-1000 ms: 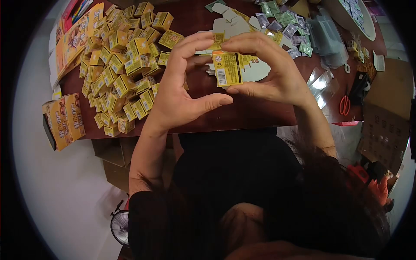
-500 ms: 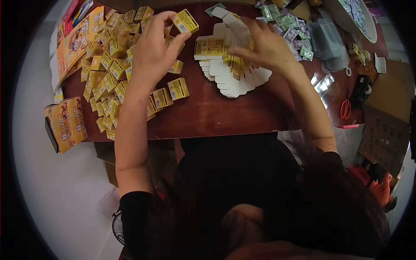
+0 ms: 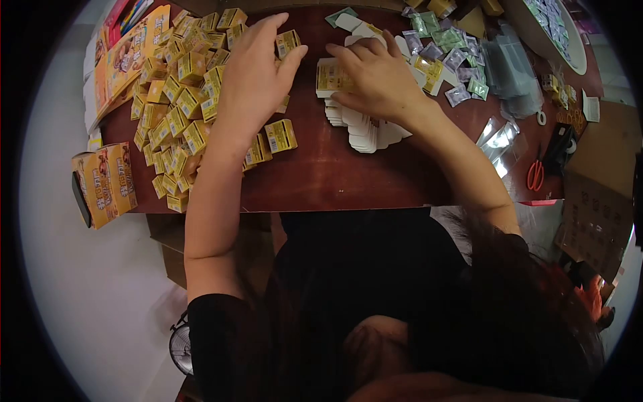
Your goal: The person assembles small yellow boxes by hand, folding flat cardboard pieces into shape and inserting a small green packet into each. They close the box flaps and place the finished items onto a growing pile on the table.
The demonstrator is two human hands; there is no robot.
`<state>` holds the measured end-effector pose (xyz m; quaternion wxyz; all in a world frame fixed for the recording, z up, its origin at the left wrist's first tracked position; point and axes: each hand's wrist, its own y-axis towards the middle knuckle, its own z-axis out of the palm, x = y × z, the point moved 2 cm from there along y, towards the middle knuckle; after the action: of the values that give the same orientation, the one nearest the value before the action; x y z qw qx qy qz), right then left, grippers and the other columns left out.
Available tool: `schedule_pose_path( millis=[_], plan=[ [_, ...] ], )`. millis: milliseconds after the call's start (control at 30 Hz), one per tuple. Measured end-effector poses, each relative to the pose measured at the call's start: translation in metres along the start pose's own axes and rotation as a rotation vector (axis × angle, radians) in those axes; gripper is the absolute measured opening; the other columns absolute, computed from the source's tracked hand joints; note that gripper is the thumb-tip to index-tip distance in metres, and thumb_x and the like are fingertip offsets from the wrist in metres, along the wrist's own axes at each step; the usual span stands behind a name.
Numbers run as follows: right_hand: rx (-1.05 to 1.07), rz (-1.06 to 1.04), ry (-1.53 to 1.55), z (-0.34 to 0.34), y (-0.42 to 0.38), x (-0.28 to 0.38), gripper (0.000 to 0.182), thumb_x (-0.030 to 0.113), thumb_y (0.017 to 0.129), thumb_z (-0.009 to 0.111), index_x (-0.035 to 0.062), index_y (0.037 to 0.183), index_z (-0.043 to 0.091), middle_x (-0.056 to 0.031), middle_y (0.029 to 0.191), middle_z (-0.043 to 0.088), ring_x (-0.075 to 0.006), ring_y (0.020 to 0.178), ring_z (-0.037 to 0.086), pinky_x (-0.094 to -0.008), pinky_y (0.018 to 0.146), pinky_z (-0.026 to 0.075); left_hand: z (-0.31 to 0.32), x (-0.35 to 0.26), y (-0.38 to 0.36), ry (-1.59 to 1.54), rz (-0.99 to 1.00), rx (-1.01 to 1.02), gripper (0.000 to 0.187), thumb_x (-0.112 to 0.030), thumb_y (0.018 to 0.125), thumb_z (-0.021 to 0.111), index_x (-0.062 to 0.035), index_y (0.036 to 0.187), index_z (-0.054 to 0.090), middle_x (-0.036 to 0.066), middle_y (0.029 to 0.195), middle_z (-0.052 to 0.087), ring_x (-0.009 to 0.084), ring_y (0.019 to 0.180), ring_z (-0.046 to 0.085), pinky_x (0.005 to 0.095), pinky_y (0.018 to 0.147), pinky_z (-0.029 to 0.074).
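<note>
My left hand (image 3: pixel 253 84) hovers over the right side of a pile of small yellow boxes (image 3: pixel 191 100), thumb and fingers apart. One small yellow box (image 3: pixel 288 41) stands just beyond the gap between them, apparently loose. My right hand (image 3: pixel 382 77) lies over a fanned stack of flat, unfolded cartons (image 3: pixel 364 137), white with yellow printed panels. Its fingers are spread across the top, and the thumb is near the left edge. The hand hides much of the stack. Another yellow box (image 3: pixel 280 135) stands near my left wrist.
Green and purple sachets (image 3: pixel 459 57) lie right of the stack, below a white basin (image 3: pixel 576 60) of sachets. Clear plastic sleeves (image 3: pixel 512 70), red-handled scissors (image 3: pixel 535 175) and a tape roll (image 3: pixel 541 118) are farther right. An orange printed box (image 3: pixel 107 184) sits at the left table edge.
My left hand has let go of the small yellow box, which now stands beyond its fingers. My right hand has moved left and down onto the carton stack.
</note>
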<state>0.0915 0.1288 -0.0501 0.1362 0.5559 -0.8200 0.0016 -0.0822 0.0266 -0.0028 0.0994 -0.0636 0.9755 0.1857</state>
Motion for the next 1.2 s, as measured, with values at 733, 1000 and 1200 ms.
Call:
schedule_pose_path(
  millis=[733,1000,1200],
  plan=[
    [-0.241,-0.241,0.571,-0.070,-0.054,0.015,0.099,0.047,0.067,0.091,0.0127,0.148,0.043,-0.0057,0.132,0.063,-0.0324,0.130,0.050,-0.0510,0.111,0.037,-0.004,-0.072,-0.063,-1.404,-0.369,0.136,0.106,-0.020,0.070,0.095,-0.0024,0.152,0.030,0.014,0.124,0.065,0.0186,0.115,0.062,0.0315,0.097,0.051],
    [-0.315,-0.255,0.792,-0.056,-0.055,0.010,0.073,0.031,0.079,0.086,0.0102,0.139,0.050,-0.0068,0.132,0.062,-0.0299,0.112,0.063,-0.0443,0.102,0.049,-0.011,-0.070,-0.068,-1.355,-0.270,-0.013,0.087,-0.018,0.082,0.087,-0.0028,0.147,0.032,0.012,0.120,0.063,0.0185,0.110,0.062,0.0312,0.095,0.051],
    [-0.397,-0.076,1.003,-0.057,-0.059,0.034,0.075,0.026,0.078,0.088,0.0068,0.139,0.049,-0.0143,0.134,0.057,-0.0287,0.116,0.061,-0.0393,0.095,0.054,-0.001,-0.074,-0.056,-1.161,-0.259,-0.199,0.049,-0.023,0.102,0.063,-0.0023,0.139,0.039,0.010,0.118,0.056,0.0133,0.105,0.057,0.0305,0.091,0.050]
  ],
)
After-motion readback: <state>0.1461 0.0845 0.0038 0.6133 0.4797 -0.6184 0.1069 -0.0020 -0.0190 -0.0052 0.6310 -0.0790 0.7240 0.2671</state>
